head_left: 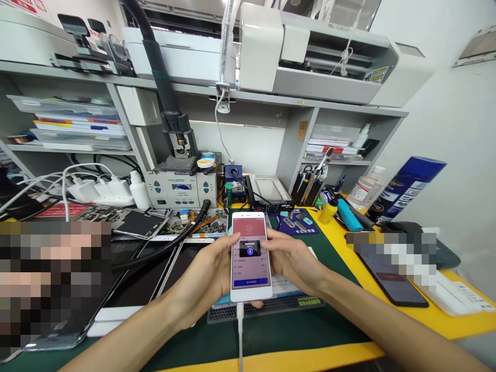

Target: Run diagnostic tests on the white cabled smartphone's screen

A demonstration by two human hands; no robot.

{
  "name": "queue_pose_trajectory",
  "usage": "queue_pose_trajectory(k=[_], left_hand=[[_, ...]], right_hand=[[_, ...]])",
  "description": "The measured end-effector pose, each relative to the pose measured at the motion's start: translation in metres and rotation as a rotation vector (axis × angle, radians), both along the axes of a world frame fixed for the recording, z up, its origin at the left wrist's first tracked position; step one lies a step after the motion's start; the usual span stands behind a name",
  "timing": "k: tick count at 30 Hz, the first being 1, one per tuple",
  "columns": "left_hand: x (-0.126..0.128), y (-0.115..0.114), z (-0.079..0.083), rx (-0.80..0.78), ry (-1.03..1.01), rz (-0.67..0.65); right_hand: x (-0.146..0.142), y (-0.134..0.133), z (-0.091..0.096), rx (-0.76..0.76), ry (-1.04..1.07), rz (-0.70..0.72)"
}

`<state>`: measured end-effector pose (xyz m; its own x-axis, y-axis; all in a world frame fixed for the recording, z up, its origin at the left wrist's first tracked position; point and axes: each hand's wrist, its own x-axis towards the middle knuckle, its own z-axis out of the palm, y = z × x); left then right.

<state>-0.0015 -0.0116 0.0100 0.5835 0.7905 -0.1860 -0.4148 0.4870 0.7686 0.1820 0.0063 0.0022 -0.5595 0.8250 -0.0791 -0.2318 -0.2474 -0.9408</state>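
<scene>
A white smartphone [251, 289] is held upright at the middle of the view, its lit screen facing me with a reddish page and a dark pop-up box. My left hand [211, 266] grips its left edge, the thumb resting at the screen's side. My right hand [296, 258] wraps the right edge, with its thumb over the screen near the pop-up. Fingers of both hands are partly hidden behind the phone. A white charging cable [241, 330] is plugged into the phone's bottom end and runs down toward me. Beneath lies a green work mat [302, 330].
A hot-air station [182, 188] stands behind on the left, near an opened device with exposed circuitry [194, 221]. Black panels and phones lie at left. To the right are a dark phone [391, 279], a blue spray can [406, 188] and a clear bottle [366, 188]. Shelves rise behind.
</scene>
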Motion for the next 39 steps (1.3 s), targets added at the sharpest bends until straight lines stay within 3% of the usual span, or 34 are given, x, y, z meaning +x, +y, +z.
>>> queue_pose_trajectory(k=[12,28,39], left_hand=[[0.003,-0.0016,-0.0028,-0.045,0.111,0.096],[0.0006,0.0016,-0.0077,-0.093,0.092,0.09],[0.0065,-0.0013,-0.0011,-0.045,0.124,0.1]], right_hand=[[0.0011,0.0064,-0.0037,-0.055,-0.008,-0.027],[0.0017,0.0057,-0.0022,-0.067,-0.006,-0.029],[0.0018,0.0053,-0.0028,-0.061,-0.013,-0.033]])
